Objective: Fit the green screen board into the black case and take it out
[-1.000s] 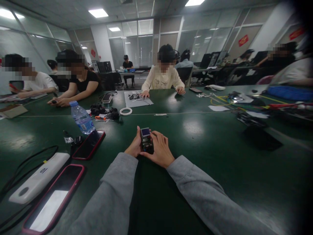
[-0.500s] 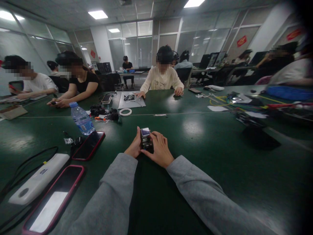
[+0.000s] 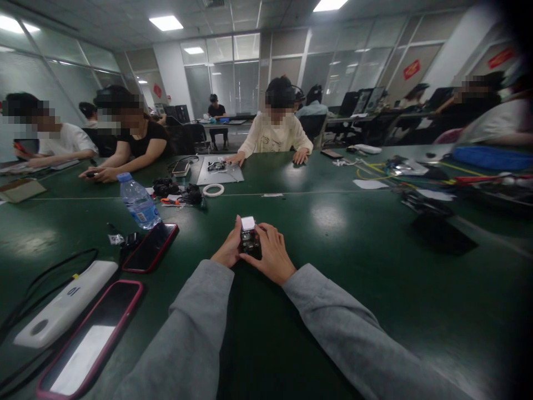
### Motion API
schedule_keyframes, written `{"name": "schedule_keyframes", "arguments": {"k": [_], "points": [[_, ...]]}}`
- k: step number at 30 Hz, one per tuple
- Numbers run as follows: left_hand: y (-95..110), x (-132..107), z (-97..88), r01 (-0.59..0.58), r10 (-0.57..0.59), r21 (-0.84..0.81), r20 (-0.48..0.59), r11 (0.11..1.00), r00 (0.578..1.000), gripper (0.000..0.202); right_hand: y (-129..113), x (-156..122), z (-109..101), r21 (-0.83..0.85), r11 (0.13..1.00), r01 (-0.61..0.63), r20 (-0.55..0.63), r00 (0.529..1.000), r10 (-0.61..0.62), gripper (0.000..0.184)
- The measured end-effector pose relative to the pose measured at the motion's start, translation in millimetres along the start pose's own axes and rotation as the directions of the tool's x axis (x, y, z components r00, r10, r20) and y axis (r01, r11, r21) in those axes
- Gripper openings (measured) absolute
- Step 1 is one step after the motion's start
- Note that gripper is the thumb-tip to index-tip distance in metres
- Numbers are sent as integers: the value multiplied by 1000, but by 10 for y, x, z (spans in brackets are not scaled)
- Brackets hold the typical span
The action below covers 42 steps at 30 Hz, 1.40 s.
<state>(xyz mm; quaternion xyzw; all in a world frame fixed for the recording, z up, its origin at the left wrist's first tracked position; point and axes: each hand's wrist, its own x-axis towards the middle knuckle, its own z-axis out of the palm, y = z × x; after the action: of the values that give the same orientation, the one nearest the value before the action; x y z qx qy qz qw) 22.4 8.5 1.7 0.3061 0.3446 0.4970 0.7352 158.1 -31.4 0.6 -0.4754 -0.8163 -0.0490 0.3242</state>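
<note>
Head view: small circuit device (image 3: pixel 250 240), screen bright, held between left hand (image 3: pixel 228 250) and right hand (image 3: pixel 272 253), mid green table (image 3: pixel 353 278). Left hand closed on its left side, other fingers mostly hidden behind; right fingers curled against its right side. Left: red-edged phone (image 3: pixel 150 248), bottle (image 3: pixel 139 203) just beyond. Farther: white ring (image 3: pixel 213 194).

Looks like a small, dark, oblong circuit-board device (image 3: pixel 250 240), with a squarish panel (image 3: pixel 247 223) showing bright white at the far end and exposed components (image 3: pixel 250 235) below. Held between both hands (image 3: pixel 272 254), pointing roughly forward, right side partly covered.
</note>
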Motion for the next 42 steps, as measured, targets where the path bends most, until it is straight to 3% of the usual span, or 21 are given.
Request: {"name": "schedule_keyframes", "arguments": {"k": [5, 10, 17, 24, 30, 35, 42], "points": [[-3, 12, -27, 11, -10, -28, 19, 1000, 1000, 60, 33, 6, 32, 67, 998, 8, -28, 1000, -6, 76], [37, -21, 7, 43, -45, -39, -39, 998, 998, 62, 51, 15, 40, 141, 990, 16, -56, 998, -8, 80], [18, -18, 17, 12, -16, -40, -81, 999, 997, 55, 34, 10, 14, 130, 989, 74, -2, 997, -74, 67], [16, 16, -41, 104, -92, -128, 95, 986, 991, 68, 28, 9, 8, 107, 991, 77, -9, 997, -76, 72], [97, -36, -15, 43, -16, -259, 106, 965, 994, 60, 48, 29, 27, 139, 988, 61, -21, 998, -59, 46], [127, -70, -8, 61, -16, -269, 167, 961, 986, 59, 147, 51, 87, 318, 946, -68, -83, 992, 99, 41], [139, -106, 26, 69, 10, -264, 286, 962, 958, 63, 274, 40, 199, 395, 906, -152, -95, 974, 205, 65]]}}
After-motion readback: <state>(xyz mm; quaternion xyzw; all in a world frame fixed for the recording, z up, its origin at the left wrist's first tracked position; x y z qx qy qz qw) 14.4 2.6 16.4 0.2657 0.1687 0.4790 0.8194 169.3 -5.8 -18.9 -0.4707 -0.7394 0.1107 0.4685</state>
